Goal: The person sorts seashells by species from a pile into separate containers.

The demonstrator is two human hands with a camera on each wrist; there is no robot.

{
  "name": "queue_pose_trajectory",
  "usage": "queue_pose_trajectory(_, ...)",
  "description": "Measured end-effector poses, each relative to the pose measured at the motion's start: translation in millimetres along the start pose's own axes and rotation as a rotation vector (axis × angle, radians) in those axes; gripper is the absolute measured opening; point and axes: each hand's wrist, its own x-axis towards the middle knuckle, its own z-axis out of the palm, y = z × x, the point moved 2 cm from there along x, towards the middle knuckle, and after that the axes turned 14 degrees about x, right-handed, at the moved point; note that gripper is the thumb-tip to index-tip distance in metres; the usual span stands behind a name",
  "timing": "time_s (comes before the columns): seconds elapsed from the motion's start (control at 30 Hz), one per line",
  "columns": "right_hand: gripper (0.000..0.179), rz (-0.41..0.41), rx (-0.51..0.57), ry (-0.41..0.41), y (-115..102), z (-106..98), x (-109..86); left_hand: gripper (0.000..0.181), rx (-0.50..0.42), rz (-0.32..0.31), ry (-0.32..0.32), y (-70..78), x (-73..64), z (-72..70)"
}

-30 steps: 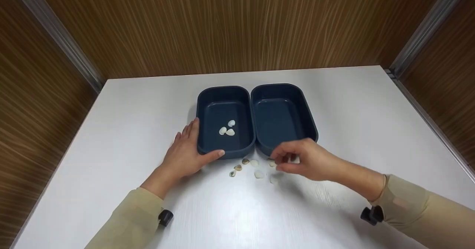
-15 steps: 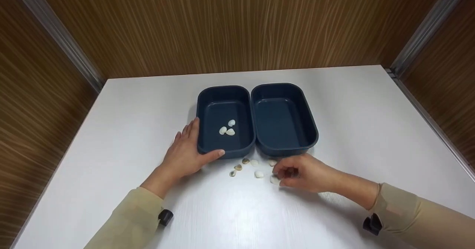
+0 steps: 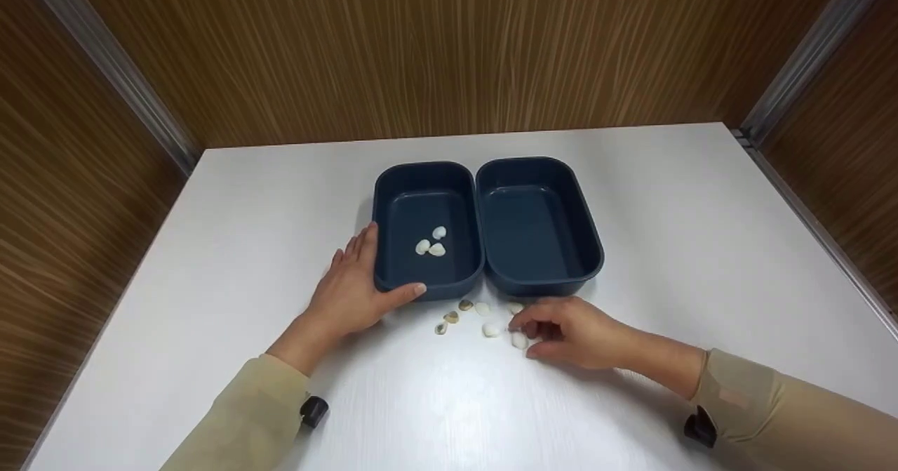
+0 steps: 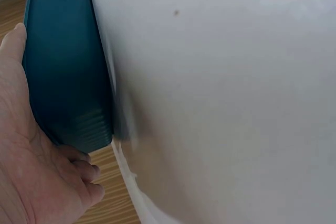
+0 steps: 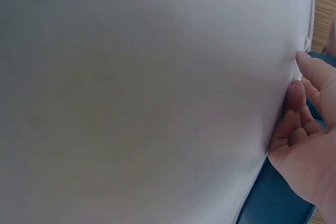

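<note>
White tabletop (image 3: 673,232); pale shell (image 3: 519,341) between right thumb (image 3: 549,350) and fingers (image 3: 540,311).

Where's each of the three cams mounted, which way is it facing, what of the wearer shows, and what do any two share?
Head: on the head, facing forward and down at the table, shells, left bin and right bin; both hands and sleeves show.
Left wrist: on that wrist, facing the left hand, a bin wall and table.
Right wrist: on that wrist, mostly table; right hand at the right edge, blue bin beyond.
Shared: head and left wrist both show the left hand against the left bin.
</note>
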Motion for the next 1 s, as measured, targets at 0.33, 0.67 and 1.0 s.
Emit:
queue_pose_trajectory(0.33, 0.03, -0.007, -0.014, 0.019, 3.5, 3.1, -1.5, 0.134, -0.002, 0.001, 0.001, -1.5, -0.9, 1.3)
queue_pose_trajectory(0.67, 0.03, 0.006, 0.0, 0.021, 3.8, 2.7, -2.6, 0.134, -0.001, 0.001, 0.001, 0.1, -0.7, 0.8)
queue_pose_trajectory(1.0, 0.025, -0.017, 0.035, 0.03, 3.4, 2.5, -2.5, 0.134, 0.003, 0.006, 0.002, 0.2, -1.1, -0.1)
